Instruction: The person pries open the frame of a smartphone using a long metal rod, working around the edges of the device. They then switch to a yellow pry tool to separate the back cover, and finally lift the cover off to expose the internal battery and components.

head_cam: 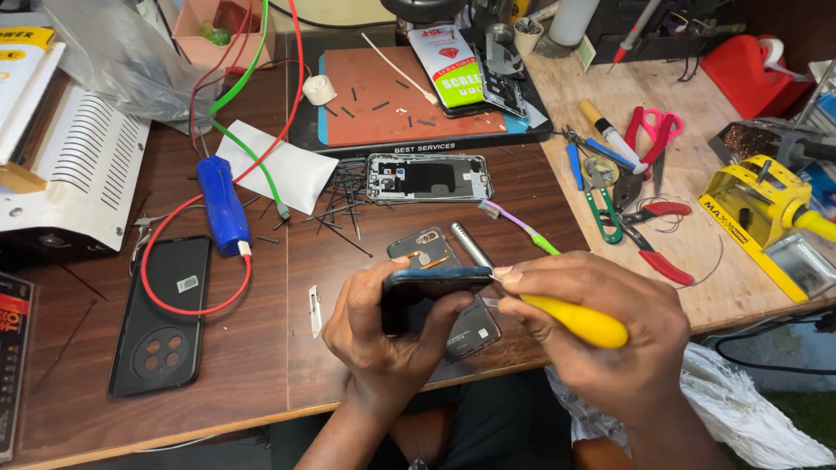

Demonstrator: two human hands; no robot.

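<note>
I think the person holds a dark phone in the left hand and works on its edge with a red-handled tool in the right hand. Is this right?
Not quite: the tool's handle is yellow, not red. The head view shows the left hand holding the dark phone while the right hand works at its edge with the yellow-handled tool.

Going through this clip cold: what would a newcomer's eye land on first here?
First, the two hands at the bottom centre: the left hand grips a dark phone on edge while the right hand works a yellow-handled tool at its rim. Next, the red cable looping by a blue device at left, and the yellow tool at the right edge.
</note>
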